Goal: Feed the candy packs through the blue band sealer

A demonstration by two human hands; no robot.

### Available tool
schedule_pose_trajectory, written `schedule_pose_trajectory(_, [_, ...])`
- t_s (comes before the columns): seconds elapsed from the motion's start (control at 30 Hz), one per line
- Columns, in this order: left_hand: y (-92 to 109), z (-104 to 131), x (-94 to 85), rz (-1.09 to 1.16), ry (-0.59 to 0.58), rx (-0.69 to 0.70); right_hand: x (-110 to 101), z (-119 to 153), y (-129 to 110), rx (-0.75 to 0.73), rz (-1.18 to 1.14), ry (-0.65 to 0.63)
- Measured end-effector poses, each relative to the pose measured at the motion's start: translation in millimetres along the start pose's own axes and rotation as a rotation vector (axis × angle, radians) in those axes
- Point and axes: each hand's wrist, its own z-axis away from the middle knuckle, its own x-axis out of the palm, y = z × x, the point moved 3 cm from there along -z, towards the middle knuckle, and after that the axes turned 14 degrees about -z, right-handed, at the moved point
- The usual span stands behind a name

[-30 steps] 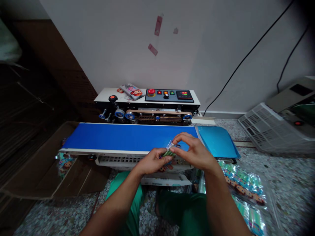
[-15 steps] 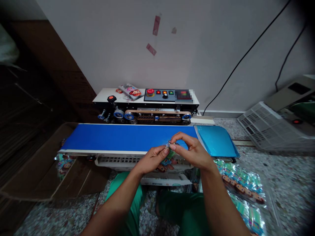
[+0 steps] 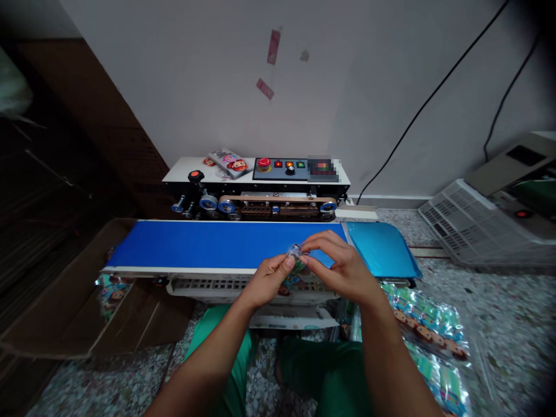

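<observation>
A small clear plastic packet (image 3: 296, 267) with a green and colourful figure in it is held up over the front edge of the blue conveyor belt (image 3: 191, 243). My left hand (image 3: 270, 282) is closed on its left side, thumb on top. My right hand (image 3: 341, 265) pinches the packet's upper end between thumb and forefinger. Part of the packet is hidden by the fingers. Behind the belt stands a band sealing machine (image 3: 278, 205) with rollers and a control panel (image 3: 280, 169).
Filled packets (image 3: 428, 327) lie in rows at the lower right. At the left a cardboard box (image 3: 56, 324) stands under the belt's end, with packets at its edge. A light blue plate (image 3: 380, 249) extends the belt rightward. A white plastic crate (image 3: 460, 226) stands beyond.
The packet's clear upper end now stands up more between my fingertips, and its lower part shows less. Both hands stay in nearly the same place.
</observation>
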Motion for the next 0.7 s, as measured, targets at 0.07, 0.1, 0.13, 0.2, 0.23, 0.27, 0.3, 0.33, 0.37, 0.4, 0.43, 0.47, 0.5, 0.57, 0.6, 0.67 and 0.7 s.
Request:
schedule_pose_trajectory(0.07, [0.0,0.2,-0.4,0.0,0.007,-0.002,-0.2,0.0,0.2,0.006,-0.017,0.001])
schedule_pose_trajectory(0.1, [0.1,0.3,-0.3,0.0,0.008,0.0,-0.6,0.1,0.5,0.009,-0.022,0.002])
schedule_pose_trajectory(0.13, [0.2,0.5,-0.1,-0.001,0.008,0.004,-1.2,0.2,0.9,0.01,-0.024,0.004])
schedule_pose_trajectory(0.2, [0.5,0.5,1.0,-0.004,0.007,0.012,-1.7,0.3,2.0,0.011,-0.024,0.007])
schedule_pose_trajectory(0.23, [0.8,0.3,1.9,-0.001,0.005,0.017,-1.2,0.3,2.9,0.015,-0.026,0.011])
schedule_pose_trajectory(0.27, [1.1,0.0,2.9,0.005,0.005,0.022,-0.1,0.2,4.2,0.025,-0.037,0.02])
schedule_pose_trajectory(0.3, [1.4,-0.5,4.0,0.016,0.008,0.028,1.7,0.0,6.0,0.045,-0.061,0.034])
schedule_pose_trajectory(0.33, [1.9,-1.2,4.9,0.026,0.017,0.04,4.1,-0.2,8.4,0.078,-0.1,0.056])
schedule_pose_trajectory(0.37, [2.5,-2.0,5.4,0.031,0.035,0.06,6.9,-0.2,11.2,0.12,-0.15,0.084])
schedule_pose_trajectory(0.4, [3.3,-2.9,5.6,0.027,0.058,0.09,10.0,-0.2,14.2,0.17,-0.203,0.113])
schedule_pose_trajectory(0.43, [4.2,-3.9,5.5,0.012,0.082,0.126,13.0,-0.1,17.1,0.222,-0.249,0.138])
schedule_pose_trajectory(0.47, [4.9,-4.8,5.2,-0.012,0.106,0.162,15.6,0.1,19.7,0.271,-0.278,0.159])
schedule_pose_trajectory(0.5, [5.4,-5.7,4.6,-0.043,0.129,0.192,17.5,0.3,21.3,0.303,-0.282,0.173])
schedule_pose_trajectory(0.57, [5.8,-7.2,3.2,-0.11,0.166,0.221,18.7,0.2,21.3,0.304,-0.226,0.174])
schedule_pose_trajectory(0.6, [5.7,-7.7,2.2,-0.131,0.185,0.22,18.5,-0.1,20.0,0.273,-0.184,0.163])
schedule_pose_trajectory(0.67, [5.9,-7.8,0.0,-0.133,0.227,0.215,17.8,-0.6,16.1,0.19,-0.112,0.128])
schedule_pose_trajectory(0.7, [6.3,-7.5,-0.8,-0.124,0.241,0.219,17.5,-0.6,14.8,0.166,-0.093,0.118])
